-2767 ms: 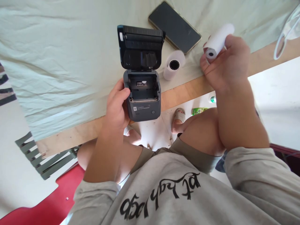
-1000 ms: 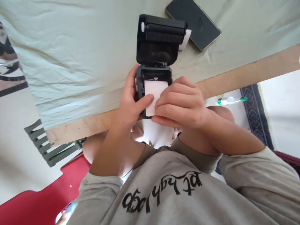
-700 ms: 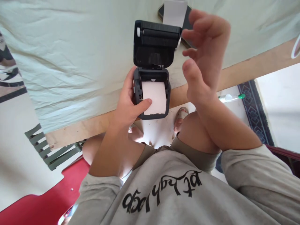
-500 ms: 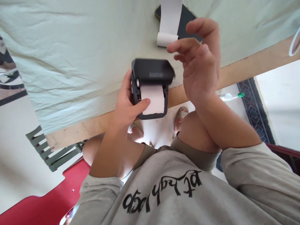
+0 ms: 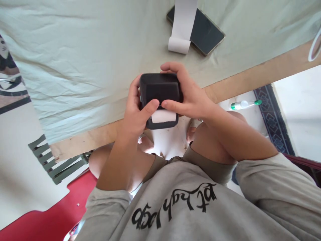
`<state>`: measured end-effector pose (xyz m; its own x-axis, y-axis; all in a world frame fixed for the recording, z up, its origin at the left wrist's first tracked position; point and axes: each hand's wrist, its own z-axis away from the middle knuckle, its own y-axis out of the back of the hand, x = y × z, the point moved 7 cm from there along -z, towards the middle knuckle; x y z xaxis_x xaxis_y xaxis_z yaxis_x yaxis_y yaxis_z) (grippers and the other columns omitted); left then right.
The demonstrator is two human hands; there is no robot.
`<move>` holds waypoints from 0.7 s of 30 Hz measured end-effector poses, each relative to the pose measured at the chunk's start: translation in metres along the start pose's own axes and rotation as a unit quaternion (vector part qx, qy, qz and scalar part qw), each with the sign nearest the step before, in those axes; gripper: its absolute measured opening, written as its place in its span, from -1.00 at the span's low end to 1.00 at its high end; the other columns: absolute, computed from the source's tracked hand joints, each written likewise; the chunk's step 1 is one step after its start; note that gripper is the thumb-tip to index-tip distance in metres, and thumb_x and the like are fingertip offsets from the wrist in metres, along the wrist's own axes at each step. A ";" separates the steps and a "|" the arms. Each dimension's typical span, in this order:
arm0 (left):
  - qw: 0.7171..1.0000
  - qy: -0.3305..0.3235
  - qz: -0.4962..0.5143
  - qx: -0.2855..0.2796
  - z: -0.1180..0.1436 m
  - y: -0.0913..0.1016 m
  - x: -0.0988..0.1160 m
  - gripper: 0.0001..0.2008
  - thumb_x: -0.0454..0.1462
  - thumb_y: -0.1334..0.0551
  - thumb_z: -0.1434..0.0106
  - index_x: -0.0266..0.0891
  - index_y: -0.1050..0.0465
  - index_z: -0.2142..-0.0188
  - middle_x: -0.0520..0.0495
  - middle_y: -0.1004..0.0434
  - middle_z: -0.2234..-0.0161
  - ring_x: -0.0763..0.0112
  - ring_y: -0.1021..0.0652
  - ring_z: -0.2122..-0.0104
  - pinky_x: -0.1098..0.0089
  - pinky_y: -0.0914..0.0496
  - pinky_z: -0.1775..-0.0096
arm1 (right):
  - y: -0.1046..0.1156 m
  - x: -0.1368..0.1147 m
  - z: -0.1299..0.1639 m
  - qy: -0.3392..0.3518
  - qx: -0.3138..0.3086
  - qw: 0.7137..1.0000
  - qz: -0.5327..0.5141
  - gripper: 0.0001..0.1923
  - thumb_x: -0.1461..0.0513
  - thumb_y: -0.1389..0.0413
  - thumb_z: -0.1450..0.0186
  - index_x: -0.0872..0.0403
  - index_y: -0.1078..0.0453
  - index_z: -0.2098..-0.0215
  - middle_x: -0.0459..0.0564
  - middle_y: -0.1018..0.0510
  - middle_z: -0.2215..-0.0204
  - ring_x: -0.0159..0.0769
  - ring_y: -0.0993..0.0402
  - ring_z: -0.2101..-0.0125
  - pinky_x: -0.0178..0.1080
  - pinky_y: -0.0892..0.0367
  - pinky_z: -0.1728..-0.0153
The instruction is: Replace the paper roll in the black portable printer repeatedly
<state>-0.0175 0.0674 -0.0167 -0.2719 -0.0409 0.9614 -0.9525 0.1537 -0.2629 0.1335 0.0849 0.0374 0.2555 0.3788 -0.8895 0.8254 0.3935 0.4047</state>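
A small black receipt printer (image 5: 160, 92) is held over the table's near edge. My left hand (image 5: 137, 112) grips its left side, thumb on the front. My right hand (image 5: 187, 92) wraps its right side, with the thumb pressed on the lid close to the left thumb. The lid lies down over the paper compartment; whether it is latched I cannot tell. White paper (image 5: 163, 116) sticks out below the lid toward me. Beyond the printer, a curled strip of white paper (image 5: 179, 45) lies across a dark smartphone (image 5: 207, 33).
A pale green cloth (image 5: 87, 60) covers the table, whose wooden edge (image 5: 263, 72) runs between me and the cloth. On the floor to the right lies a clear bottle with a green cap (image 5: 244, 104). A red chair (image 5: 50, 214) and a green slatted piece (image 5: 56, 164) are at the left.
My right hand has come down from above the phone onto the printer. The printer's lid, raised before, has swung down over the paper roll.
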 end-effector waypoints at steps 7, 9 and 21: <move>0.994 0.089 -0.015 0.065 0.006 -0.008 0.013 -0.54 -0.11 -0.40 -0.16 0.02 -0.42 -0.04 -0.08 -0.50 -0.01 0.14 -0.54 -0.01 0.23 -0.51 0.05 | -0.003 0.011 -0.003 -0.019 -0.010 1.000 0.017 -0.33 0.01 -0.20 -0.24 0.03 -0.14 -0.22 0.13 -0.40 -0.16 -0.16 -0.46 -0.06 -0.14 -0.47 -0.02; 0.991 0.107 -0.012 0.076 0.005 -0.008 0.014 -0.53 -0.12 -0.41 -0.14 0.01 -0.41 -0.04 -0.08 -0.51 0.00 0.12 -0.56 -0.02 0.23 -0.52 0.07 | -0.004 0.014 -0.004 -0.040 -0.015 0.999 0.009 -0.32 0.03 -0.21 -0.24 0.03 -0.13 -0.24 0.14 -0.42 -0.16 -0.16 -0.46 -0.05 -0.12 -0.46 -0.03; 0.992 0.092 0.053 0.071 0.001 -0.017 0.017 -0.57 0.10 -0.08 -0.37 -0.02 -0.50 -0.02 -0.09 -0.58 -0.03 0.05 -0.49 -0.20 0.14 -0.53 -0.08 | -0.003 0.004 0.001 0.036 0.017 0.997 0.060 -0.30 0.02 -0.15 -0.32 0.04 -0.02 -0.31 0.18 -0.29 -0.27 -0.17 -0.33 -0.21 -0.10 -0.35 -0.22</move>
<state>-0.0061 0.0635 0.0046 -0.3538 0.1501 0.9232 -0.9334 0.0060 -0.3587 0.1323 0.0845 0.0326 0.3180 0.4804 -0.8173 0.8081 0.3135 0.4987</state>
